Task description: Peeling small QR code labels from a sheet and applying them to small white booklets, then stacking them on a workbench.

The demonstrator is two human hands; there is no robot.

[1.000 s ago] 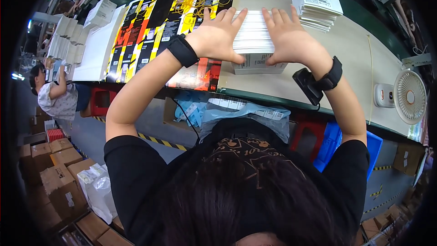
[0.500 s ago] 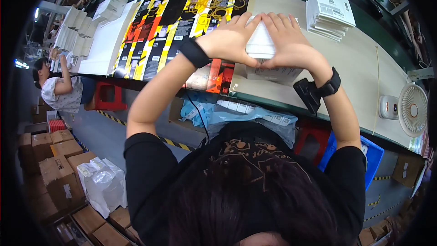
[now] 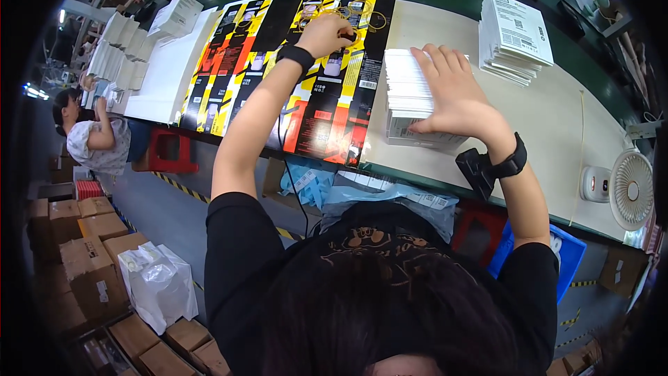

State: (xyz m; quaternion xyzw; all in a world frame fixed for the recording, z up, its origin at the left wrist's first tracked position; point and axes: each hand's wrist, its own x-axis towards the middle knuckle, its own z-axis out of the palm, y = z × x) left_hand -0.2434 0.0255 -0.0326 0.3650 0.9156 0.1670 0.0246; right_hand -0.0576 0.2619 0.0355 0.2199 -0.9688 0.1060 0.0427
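Observation:
On printed yellow, black and red sheets (image 3: 323,122), my left hand (image 3: 324,35) reaches into a loose pile of yellow rubber bands (image 3: 362,10). Its fingers are curled together, and what lies between them is hidden. My right hand (image 3: 456,94) rests over a stack of thin white folded cartons (image 3: 407,87) on the table. Its fingers stretch across the top and its thumb presses the near side, so it grips the stack. Part of that stack is hidden under the hand.
Another white carton stack (image 3: 515,35) stands at the back right. A small fan (image 3: 630,188) sits at the table's right end. White stacks (image 3: 125,49) and a seated person (image 3: 94,132) are at the left. Below are a blue bin (image 3: 570,257), a red stool (image 3: 174,150) and cardboard boxes (image 3: 90,257).
Both hands were together over the stack. My left hand has left it and moved left to the rubber bands, fingers now curled. My right hand has stayed on the stack.

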